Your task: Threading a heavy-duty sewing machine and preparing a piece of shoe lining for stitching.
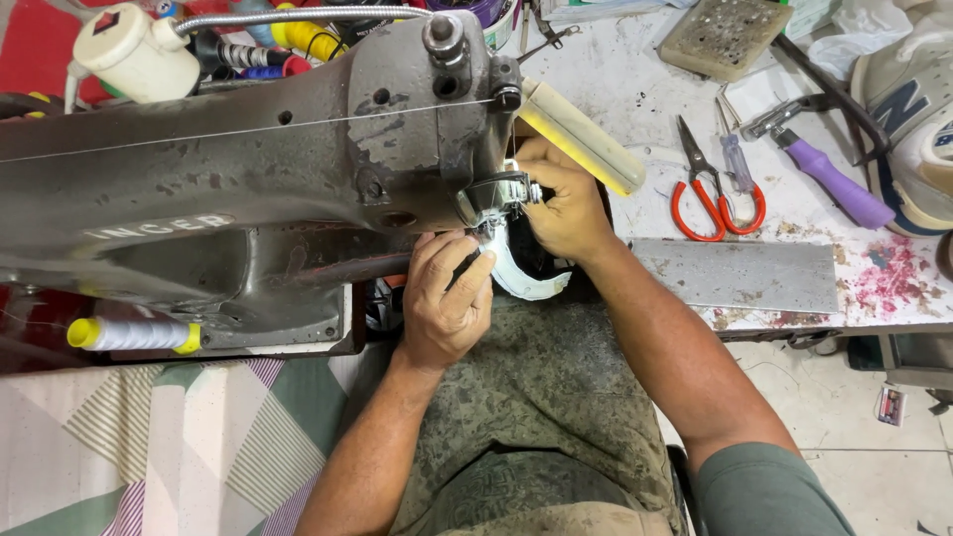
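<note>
Head view: a heavy, worn grey sewing machine [248, 169] fills the upper left, its arm reaching across to the needle end. Both of the person's hands meet just under that head, on a black-and-white shoe [531, 273] that sits at the machine's front edge, above the person's lap.

The left hand [447, 298] is curled closed, fingers and thumb pinching the shoe's white edge just beside the needle area, apparently to steady the piece and guide it. The right hand [566, 203] is closed over the far side of the shoe, knuckles up, pressing close to the shiny metal foot [496, 194]; held from both sides like this, the shoe stays firm under the head.

To the right, on the stained white worktop [635, 89], lie red-handled scissors [710, 194], a purple-handled tool [834, 184] and a flat grey metal plate [740, 273], all near the right arm. A sneaker [918, 109] rests at the far right edge. A spool of white thread [134, 335] with yellow ends lies by the machine's base on the left.
</note>
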